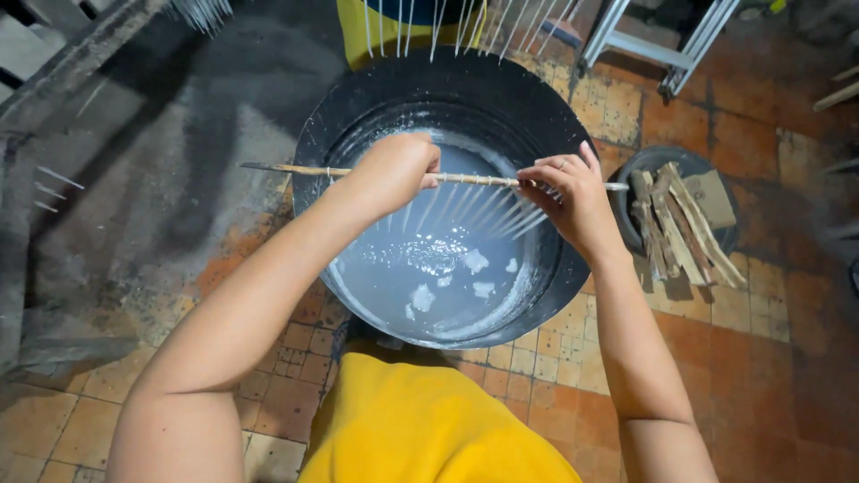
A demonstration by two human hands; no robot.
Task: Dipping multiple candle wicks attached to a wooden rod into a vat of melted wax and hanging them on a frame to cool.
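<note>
I hold a thin wooden stick (286,169) level over a big black pan (501,85). My left hand (394,170) grips the stick near its middle. My right hand (568,192) pinches it near the right end. Several thin white wax-coated wicks (474,207) hang from the stick toward the pale grey-white liquid (429,259) in the pan, where a few white flakes float.
A smaller dark bowl (646,161) with pieces of split wood (684,224) stands to the right on the orange tiled floor (761,358). More white strands (447,22) hang at the top. A metal frame (662,49) is at upper right, dark wooden planks (54,80) at left.
</note>
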